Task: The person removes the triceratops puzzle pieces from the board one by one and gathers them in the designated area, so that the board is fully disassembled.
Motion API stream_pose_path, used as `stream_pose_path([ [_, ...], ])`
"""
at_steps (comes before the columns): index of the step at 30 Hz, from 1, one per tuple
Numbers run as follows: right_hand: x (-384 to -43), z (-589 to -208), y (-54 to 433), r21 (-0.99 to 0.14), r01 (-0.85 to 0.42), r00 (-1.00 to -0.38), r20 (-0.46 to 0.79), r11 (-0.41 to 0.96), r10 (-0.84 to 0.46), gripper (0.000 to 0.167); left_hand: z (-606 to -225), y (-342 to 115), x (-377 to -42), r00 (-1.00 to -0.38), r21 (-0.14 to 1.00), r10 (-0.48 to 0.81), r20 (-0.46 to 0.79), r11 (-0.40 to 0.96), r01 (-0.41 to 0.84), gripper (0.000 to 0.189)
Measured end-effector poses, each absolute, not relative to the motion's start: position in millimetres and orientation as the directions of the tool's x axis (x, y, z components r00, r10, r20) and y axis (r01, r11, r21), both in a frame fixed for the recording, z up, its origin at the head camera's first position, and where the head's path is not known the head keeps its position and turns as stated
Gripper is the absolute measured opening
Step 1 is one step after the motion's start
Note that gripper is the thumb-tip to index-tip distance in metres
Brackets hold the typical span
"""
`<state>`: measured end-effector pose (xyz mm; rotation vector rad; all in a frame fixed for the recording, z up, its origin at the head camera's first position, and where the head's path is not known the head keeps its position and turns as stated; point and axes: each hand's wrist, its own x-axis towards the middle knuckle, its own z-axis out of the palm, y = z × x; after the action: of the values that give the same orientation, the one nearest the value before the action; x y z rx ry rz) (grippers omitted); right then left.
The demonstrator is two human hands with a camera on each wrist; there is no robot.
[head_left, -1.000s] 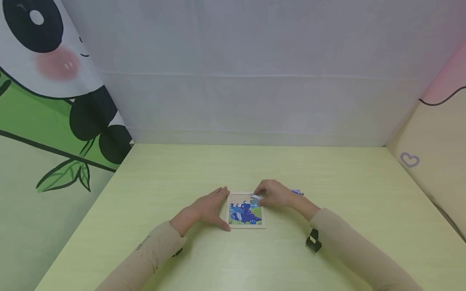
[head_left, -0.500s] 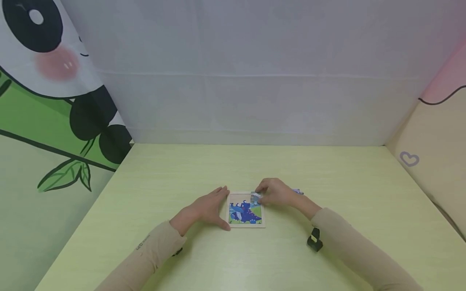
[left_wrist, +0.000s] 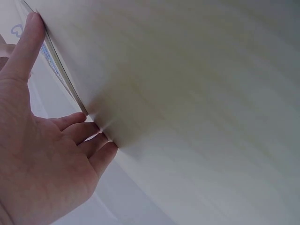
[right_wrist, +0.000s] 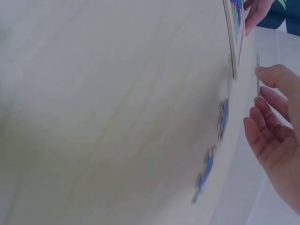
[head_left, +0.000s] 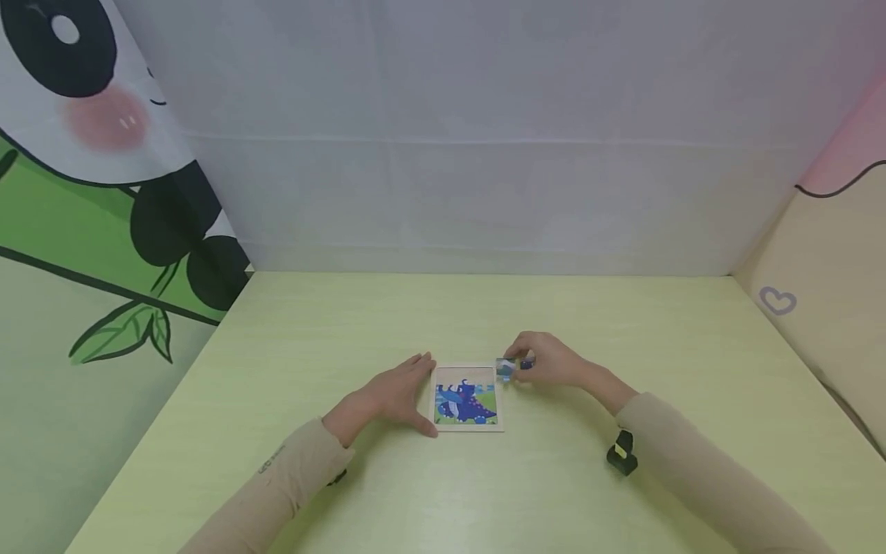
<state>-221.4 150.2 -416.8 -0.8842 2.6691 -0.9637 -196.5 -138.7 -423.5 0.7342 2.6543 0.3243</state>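
Note:
A wooden tray puzzle [head_left: 501, 412] with a blue dinosaur picture lies flat on the table, its bare wood showing along the top row. My left hand [head_left: 394, 394] rests at the tray's left side, thumb by the near corner and fingers by the far one. In the left wrist view the fingertips [left_wrist: 108, 154] meet the table along that side. Just right of the tray's upper right corner, my right hand [head_left: 550, 362] pinches a small puzzle piece [head_left: 504, 369] between thumb and fingers. The right wrist view shows this piece [right_wrist: 258, 77] edge-on, held above the table.
Two loose blue puzzle pieces, one nearer the tray [right_wrist: 223, 119] and one farther off [right_wrist: 205, 174], lie on the table below the right hand. A pale wall [head_left: 484, 200] rises behind the table [head_left: 346, 323], with printed panels at both sides.
My right hand has lifted the pinched piece away from the tray's upper right corner and moved right. Bare wood now shows there. My left hand stays in place.

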Motion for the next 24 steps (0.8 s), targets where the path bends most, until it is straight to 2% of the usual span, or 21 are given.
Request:
stream_pose_path([
  [11,-217.6,-409.1,203.8,-0.578,-0.518,-0.809,0.091,0.631,-0.581,0.023,-423.2,-138.2,-196.9,-0.794,0.303,0.532,-0.294,0.84,0.45,0.117],
  [24,-211.8,-414.0,254.2,-0.558,-0.451,-0.857,0.051,0.697,-0.513,0.025,-419.7,-137.1,-194.9,-0.793,0.317,0.536,-0.29,0.836,0.448,0.115],
])
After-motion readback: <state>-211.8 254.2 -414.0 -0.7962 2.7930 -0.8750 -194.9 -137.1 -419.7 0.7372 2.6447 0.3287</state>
